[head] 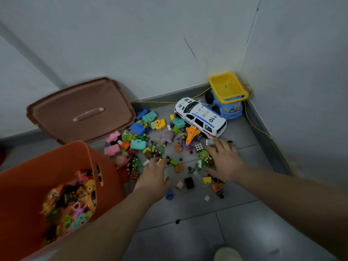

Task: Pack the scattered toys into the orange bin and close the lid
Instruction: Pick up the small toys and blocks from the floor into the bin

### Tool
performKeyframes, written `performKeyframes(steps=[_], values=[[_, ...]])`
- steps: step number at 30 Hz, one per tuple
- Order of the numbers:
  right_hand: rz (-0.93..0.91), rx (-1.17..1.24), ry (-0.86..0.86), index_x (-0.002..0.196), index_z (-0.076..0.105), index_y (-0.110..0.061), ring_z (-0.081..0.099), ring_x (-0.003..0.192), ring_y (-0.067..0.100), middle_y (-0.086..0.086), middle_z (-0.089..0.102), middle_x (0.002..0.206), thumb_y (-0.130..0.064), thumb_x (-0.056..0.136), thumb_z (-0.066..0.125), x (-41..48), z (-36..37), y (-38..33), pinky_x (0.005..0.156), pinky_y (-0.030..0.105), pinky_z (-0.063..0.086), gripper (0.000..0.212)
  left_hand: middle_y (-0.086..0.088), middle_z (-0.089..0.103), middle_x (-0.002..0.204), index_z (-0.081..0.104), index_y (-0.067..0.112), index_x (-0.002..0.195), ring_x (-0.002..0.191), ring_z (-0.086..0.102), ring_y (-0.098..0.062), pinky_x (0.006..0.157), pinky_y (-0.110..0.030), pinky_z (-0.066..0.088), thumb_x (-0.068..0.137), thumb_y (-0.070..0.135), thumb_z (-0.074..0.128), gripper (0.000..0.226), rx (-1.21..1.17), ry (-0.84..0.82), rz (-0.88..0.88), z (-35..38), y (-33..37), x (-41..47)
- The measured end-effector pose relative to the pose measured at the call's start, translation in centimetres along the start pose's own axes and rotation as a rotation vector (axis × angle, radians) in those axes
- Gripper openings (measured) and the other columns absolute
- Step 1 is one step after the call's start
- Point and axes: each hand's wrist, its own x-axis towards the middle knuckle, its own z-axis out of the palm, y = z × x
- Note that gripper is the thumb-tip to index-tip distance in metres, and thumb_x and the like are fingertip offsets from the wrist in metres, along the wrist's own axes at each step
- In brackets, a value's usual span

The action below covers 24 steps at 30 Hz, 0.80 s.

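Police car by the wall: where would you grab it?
From above, across the roof, fingers down both long sides. The police car stands upright on its wheels, roof bare; small toys crowd its near side and the dump truck sits close by its far side.

i have one view only, a wide-angle camera worn on my head. it faces forward and steeply down at the grey floor (244, 232) in a room corner, with the two walls (150, 44) meeting at the upper right. my forearms enter from the bottom edge. my left hand (154, 174) and right hand (225, 162) land near mid-frame, so the scattered toys (138, 144) lie at arm's reach. the orange bin (22, 185) crowds the lower left, cut by the edge.
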Motion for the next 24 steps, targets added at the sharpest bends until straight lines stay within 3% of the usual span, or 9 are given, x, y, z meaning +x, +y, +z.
performKeyframes(steps=[3, 5, 8, 13, 17, 21, 24], values=[[0.090, 0.048, -0.034, 0.154, 0.015, -0.032, 0.003, 0.151, 0.036, 0.012, -0.005, 0.165, -0.074, 0.081, 0.055, 0.2, 1.0, 0.9, 0.117, 0.059, 0.018, 0.093, -0.006, 0.021, 0.152, 0.026, 0.030, 0.150, 0.135, 0.036, -0.030, 0.099, -0.043, 0.048, 0.095, 0.038, 0.054, 0.062, -0.014, -0.105, 0.005, 1.5, -0.1, 0.0], [0.170, 0.063, -0.066, 0.154, 0.006, -0.037, -0.001, 0.151, 0.040, 0.008, -0.012, 0.164, -0.077, 0.079, 0.057, 0.6, 1.4, 1.4, 0.112, 0.068, 0.020, 0.099, -0.005, 0.020, 0.151, 0.026, 0.032, 0.150, 0.131, 0.042, -0.031, 0.096, -0.043, 0.049, 0.094, 0.039, 0.055, 0.063, -0.031, -0.153, -0.005, 2.1, -0.2, 0.0], [0.284, 0.166, -0.145, 0.153, -0.008, -0.044, -0.014, 0.149, 0.045, 0.004, -0.023, 0.162, -0.080, 0.076, 0.058, 1.6, 1.7, 2.1, 0.109, 0.074, 0.022, 0.108, -0.006, 0.021, 0.153, 0.025, 0.033, 0.150, 0.136, 0.036, -0.031, 0.105, -0.046, 0.043, 0.092, 0.040, 0.057, 0.066, -0.061, -0.186, -0.041, 3.0, -0.4, -0.1], [0.425, 0.501, -0.236, 0.156, 0.001, -0.045, -0.001, 0.149, 0.048, 0.008, -0.023, 0.163, -0.073, 0.073, 0.069, 1.8, 2.1, 2.2, 0.117, 0.055, 0.024, 0.111, -0.008, 0.009, 0.161, 0.016, 0.031, 0.154, 0.144, 0.025, -0.036, 0.111, -0.050, 0.037, 0.091, 0.040, 0.058, 0.075, -0.102, -0.197, -0.129, 4.2, -0.1, -0.3], [0.350, 0.603, -0.219, 0.156, 0.013, -0.042, 0.007, 0.150, 0.043, 0.005, -0.018, 0.164, -0.060, 0.078, 0.073, 1.6, 2.4, -0.6, 0.118, 0.051, 0.026, 0.101, -0.009, 0.003, 0.162, 0.013, 0.030, 0.155, 0.145, 0.024, -0.036, 0.112, -0.046, 0.036, 0.092, 0.036, 0.059, 0.079, -0.122, -0.203, -0.135, 4.7, 0.7, -0.6], [0.162, 0.701, -0.196, 0.156, 0.018, -0.036, 0.016, 0.151, 0.036, 0.004, -0.007, 0.166, -0.049, 0.080, 0.075, 1.2, 2.8, -2.6, 0.119, 0.045, 0.028, 0.096, -0.014, 0.014, 0.158, 0.017, 0.028, 0.154, 0.141, 0.028, -0.038, 0.111, -0.046, 0.036, 0.092, 0.036, 0.056, 0.074, -0.130, -0.171, -0.127, 5.9, 1.2, -0.8], [-0.004, 0.561, -0.177, 0.156, 0.016, -0.037, 0.012, 0.152, 0.034, 0.001, -0.006, 0.166, -0.058, 0.079, 0.072, 0.4, 2.9, -2.0, 0.119, 0.049, 0.027, 0.097, -0.013, 0.014, 0.157, 0.017, 0.028, 0.154, 0.141, 0.026, -0.036, 0.111, -0.047, 0.035, 0.092, 0.036, 0.056, 0.074, -0.096, -0.193, -0.101, 6.7, 1.5, -1.4]])
